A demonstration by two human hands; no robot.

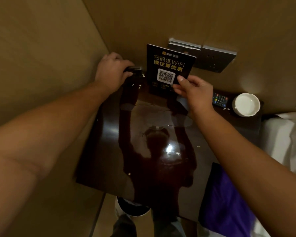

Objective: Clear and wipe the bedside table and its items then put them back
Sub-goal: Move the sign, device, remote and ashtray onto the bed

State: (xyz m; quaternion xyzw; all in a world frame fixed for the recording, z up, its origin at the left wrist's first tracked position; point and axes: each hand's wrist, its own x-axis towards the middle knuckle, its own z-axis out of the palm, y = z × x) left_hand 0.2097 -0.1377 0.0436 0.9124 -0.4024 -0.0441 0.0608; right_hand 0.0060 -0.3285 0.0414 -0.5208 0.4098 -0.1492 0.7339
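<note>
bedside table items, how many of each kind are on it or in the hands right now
WiFi sign card: 1, pinched at its lower corner by the right hand
small dark object: 1, gripped by the left hand, too dim to identify
remote control: 1, on the table
white ashtray: 1, beside the remote
Total: 4

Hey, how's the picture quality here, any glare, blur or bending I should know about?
Head view: dim, warm light; the glossy table top mirrors the person and carries a bright glare spot. Wide-angle bending curves the walls and forearms. The left hand is slightly soft on a small dark thing; the right hand pinches the WiFi sign, whose text stays readable.
</note>
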